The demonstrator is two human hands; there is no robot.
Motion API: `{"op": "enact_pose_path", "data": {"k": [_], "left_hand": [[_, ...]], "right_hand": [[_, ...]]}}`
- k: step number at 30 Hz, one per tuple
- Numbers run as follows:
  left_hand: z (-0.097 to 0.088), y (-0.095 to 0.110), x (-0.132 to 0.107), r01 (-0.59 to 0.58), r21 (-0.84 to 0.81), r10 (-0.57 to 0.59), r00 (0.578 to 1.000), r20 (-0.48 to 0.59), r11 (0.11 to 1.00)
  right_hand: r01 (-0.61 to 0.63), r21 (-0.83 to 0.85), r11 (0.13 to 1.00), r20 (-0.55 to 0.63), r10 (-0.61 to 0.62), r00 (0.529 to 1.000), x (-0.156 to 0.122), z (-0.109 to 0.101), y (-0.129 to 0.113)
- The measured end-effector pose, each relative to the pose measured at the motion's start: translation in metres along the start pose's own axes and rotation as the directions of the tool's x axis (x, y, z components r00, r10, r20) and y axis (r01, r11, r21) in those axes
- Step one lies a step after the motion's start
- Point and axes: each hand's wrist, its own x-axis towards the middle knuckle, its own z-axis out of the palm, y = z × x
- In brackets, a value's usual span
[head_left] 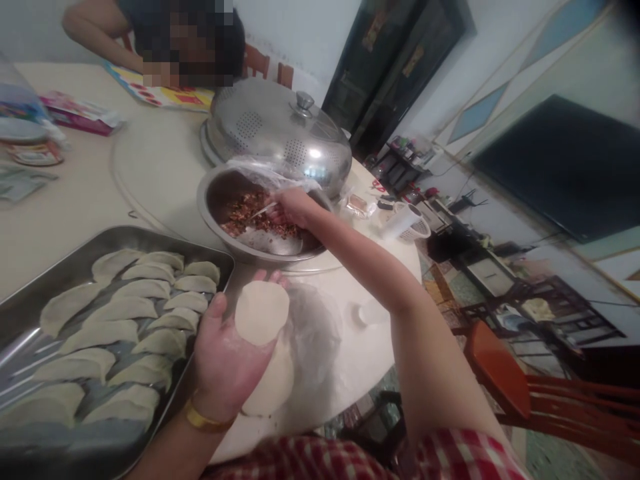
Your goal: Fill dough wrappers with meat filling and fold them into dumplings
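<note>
My left hand (227,357) lies palm up with a round dumpling wrapper (262,312) resting across its palm and fingers. Below and partly behind it, more round wrappers (273,383) lie on the table. Over a metal bowl (210,230), my right hand (293,207) is closed on a thin pale utensil (261,211) whose kind I cannot make out. Its tip reaches into chopped brownish-red filling (243,213). To the left of my left hand, a metal tray (113,233) carries several folded dumplings (143,289).
Behind the bowl stands a large domed metal lid (280,127). Clear plastic film (265,175) hangs over the bowl's far rim. A person (200,40) sits across the table by a colourful sheet (195,99). A white roll (403,220) and a wooden chair (500,367) are at right.
</note>
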Motion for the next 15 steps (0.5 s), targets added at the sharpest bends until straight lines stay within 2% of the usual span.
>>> {"op": "enact_pose_path", "data": {"k": [3, 4, 9, 12, 15], "left_hand": [[0.01, 0.0, -0.002, -0.049, 0.025, 0.051, 0.994, -0.095, 0.998], [0.013, 0.0, -0.003, -0.062, 0.035, 0.066, 0.991, -0.118, 0.997], [0.015, 0.0, -0.004, -0.125, 0.06, 0.131, 0.984, -0.122, 0.99], [0.013, -0.002, -0.002, -0.154, 0.058, 0.158, 0.985, -0.067, 0.986], [0.014, -0.005, -0.002, -0.149, 0.062, 0.149, 0.989, 0.003, 0.987]], "right_hand": [[-0.17, 0.078, 0.982, 0.018, 0.169, 0.985, -0.013, -0.02, -0.014], [-0.193, 0.108, 0.975, 0.005, 0.194, 0.981, -0.021, -0.028, -0.021], [-0.181, 0.294, 0.939, -0.069, 0.209, 0.975, -0.081, -0.065, -0.044], [-0.068, 0.351, 0.934, -0.107, 0.112, 0.988, -0.132, -0.072, -0.041], [0.121, 0.234, 0.965, -0.142, -0.089, 0.986, -0.185, -0.067, -0.03]]}}
